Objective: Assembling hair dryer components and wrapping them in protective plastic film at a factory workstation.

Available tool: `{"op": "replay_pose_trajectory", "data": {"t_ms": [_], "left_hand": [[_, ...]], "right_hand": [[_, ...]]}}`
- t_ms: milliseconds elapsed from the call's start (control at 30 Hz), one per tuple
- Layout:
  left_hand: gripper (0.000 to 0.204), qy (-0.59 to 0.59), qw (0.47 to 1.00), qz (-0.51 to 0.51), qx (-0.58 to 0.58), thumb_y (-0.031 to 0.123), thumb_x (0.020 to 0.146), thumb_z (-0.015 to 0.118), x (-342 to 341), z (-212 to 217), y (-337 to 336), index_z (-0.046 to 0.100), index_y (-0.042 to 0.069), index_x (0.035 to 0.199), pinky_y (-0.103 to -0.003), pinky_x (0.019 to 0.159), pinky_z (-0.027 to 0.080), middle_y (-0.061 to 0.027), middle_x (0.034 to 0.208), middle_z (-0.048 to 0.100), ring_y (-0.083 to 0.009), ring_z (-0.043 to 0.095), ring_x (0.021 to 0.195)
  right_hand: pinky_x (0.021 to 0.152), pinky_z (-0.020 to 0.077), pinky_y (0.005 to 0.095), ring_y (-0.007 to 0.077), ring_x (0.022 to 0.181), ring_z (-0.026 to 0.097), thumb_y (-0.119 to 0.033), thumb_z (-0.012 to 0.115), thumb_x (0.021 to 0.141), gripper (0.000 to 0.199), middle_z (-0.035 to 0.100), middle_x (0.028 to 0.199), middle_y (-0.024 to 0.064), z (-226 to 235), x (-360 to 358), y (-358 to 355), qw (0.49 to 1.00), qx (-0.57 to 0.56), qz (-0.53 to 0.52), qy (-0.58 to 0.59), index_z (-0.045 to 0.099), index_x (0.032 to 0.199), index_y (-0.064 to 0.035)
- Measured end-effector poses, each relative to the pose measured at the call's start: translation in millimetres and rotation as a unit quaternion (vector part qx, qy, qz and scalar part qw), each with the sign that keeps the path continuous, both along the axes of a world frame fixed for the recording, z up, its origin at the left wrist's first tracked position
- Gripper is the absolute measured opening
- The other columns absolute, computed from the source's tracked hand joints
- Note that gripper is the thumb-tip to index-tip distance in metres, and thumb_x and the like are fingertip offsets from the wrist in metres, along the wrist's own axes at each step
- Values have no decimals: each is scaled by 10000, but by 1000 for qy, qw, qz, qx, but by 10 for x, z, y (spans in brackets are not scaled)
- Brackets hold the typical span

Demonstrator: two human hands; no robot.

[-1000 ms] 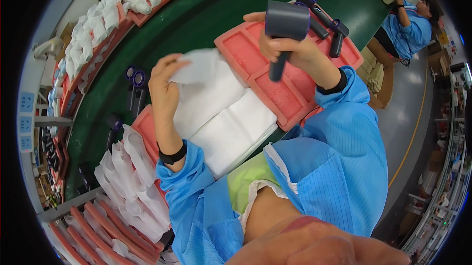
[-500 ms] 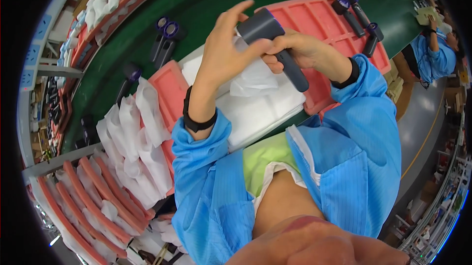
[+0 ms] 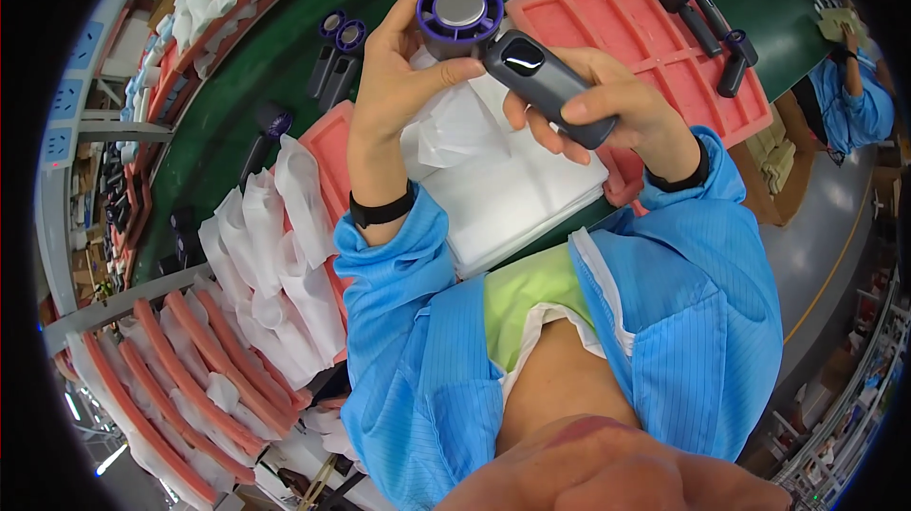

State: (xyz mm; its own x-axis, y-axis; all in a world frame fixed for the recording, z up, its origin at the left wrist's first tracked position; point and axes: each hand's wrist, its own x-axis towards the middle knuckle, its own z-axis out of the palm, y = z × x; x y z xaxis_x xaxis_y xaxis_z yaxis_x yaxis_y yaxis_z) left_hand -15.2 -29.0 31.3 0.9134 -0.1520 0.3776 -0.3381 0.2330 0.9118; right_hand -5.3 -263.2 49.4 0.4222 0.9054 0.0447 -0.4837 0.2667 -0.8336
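Note:
A dark grey handheld fan [image 3: 555,93] is tilted in front of me, its purple slotted ring and silver centre facing up. My left hand [image 3: 399,74] wraps round the fan's round head, thumb below the ring. My right hand [image 3: 631,117] grips the lower end of the handle, thumb on top and fingers underneath. A glossy black oval shows on the handle's upper face. Beneath my hands, a crumpled thin white wrapping sheet [image 3: 460,131] lies on a stack of flat white sheets [image 3: 517,207].
A pink compartment tray [image 3: 645,37] lies to the right, with several fans [image 3: 702,22] on it. More fans [image 3: 337,55] rest on the green surface [image 3: 218,122] at left. White-wrapped pieces [image 3: 275,236] lie on another pink tray, near stacked pink trays [image 3: 180,359]. Another person [image 3: 845,98] is far right.
The fan has been turned over, so its purple ring and the black oval now face up. My right hand has slid down to the handle's end; my left hand now holds the head.

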Motion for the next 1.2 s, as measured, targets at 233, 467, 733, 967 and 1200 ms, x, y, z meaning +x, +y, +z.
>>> {"op": "replay_pose_trajectory", "data": {"t_ms": [233, 467, 733, 967, 1200], "left_hand": [[708, -104, 989, 36, 97, -119, 584, 799, -1, 66, 13, 549, 40, 1227, -337, 969, 502, -94, 1218, 618, -202, 598, 1114], [642, -137, 982, 72, 109, -131, 588, 783, 13, 45, -26, 595, 55, 1173, -327, 964, 500, -101, 1214, 627, -197, 600, 1119], [636, -119, 978, 98, 138, -110, 637, 771, -86, 161, -66, 601, 37, 1232, -311, 950, 505, -94, 1211, 630, -186, 610, 1098], [712, -103, 982, 110, 110, -87, 641, 791, -73, 121, -29, 559, 26, 1305, -298, 903, 525, -96, 1200, 637, -176, 636, 1029], [734, -107, 984, 106, 97, -85, 647, 788, -28, 56, -21, 539, 23, 1329, -297, 890, 529, -97, 1190, 637, -177, 641, 1012]], "right_hand": [[434, 523, 198, 203, 788, 627, -422, 469, 968, 694, 566, 1122, 252, -150, -163, 4, 991, 39, -62, -111, 298, 1382, 109], [358, 431, 176, 156, 730, 588, -448, 299, 1029, 639, 565, 1093, 234, -285, -177, -3, 990, 21, -23, 135, 304, 1386, 82], [318, 380, 169, 115, 545, 534, -433, 269, 1038, 601, 593, 984, 222, -214, -170, 40, 979, -24, -83, 187, 319, 1384, 55], [285, 358, 174, 113, 413, 491, -471, 250, 1033, 623, 621, 882, 219, -264, -105, 77, 959, 22, -39, 279, 404, 1311, 65], [304, 385, 187, 135, 452, 553, -515, 239, 1023, 661, 642, 871, 198, -349, -81, 101, 973, -3, -31, 230, 448, 1284, 55]]}}
